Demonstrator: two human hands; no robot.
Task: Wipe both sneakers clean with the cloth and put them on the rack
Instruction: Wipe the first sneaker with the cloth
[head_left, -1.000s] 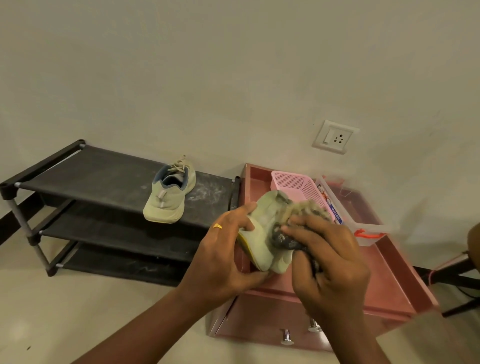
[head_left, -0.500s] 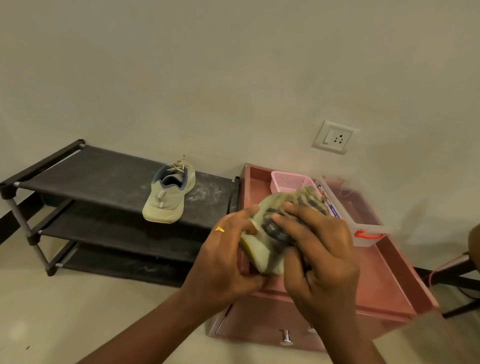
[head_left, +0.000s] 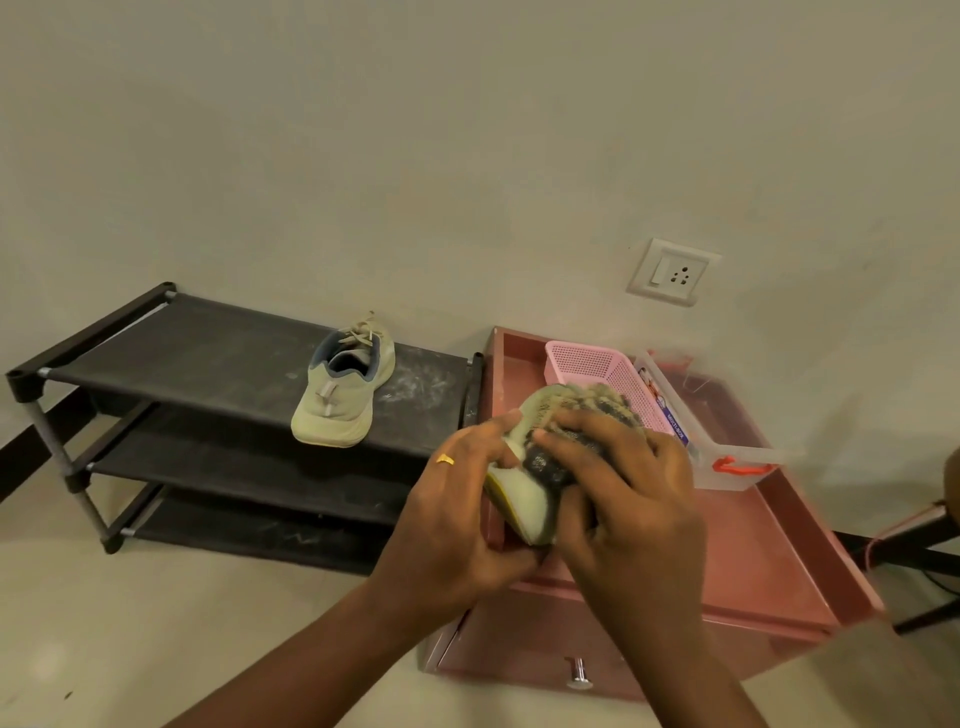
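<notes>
Left grip clasps sneaker, right grip clutches cloth, above pink cabinet; beige wall.

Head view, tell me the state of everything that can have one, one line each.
Rack sneaker: standing on the rack top shelf, untouched.
Held sneaker: gripped by left hand, off the rack.
Cloth: bunched under right hand, pressed on the Held sneaker.
</notes>
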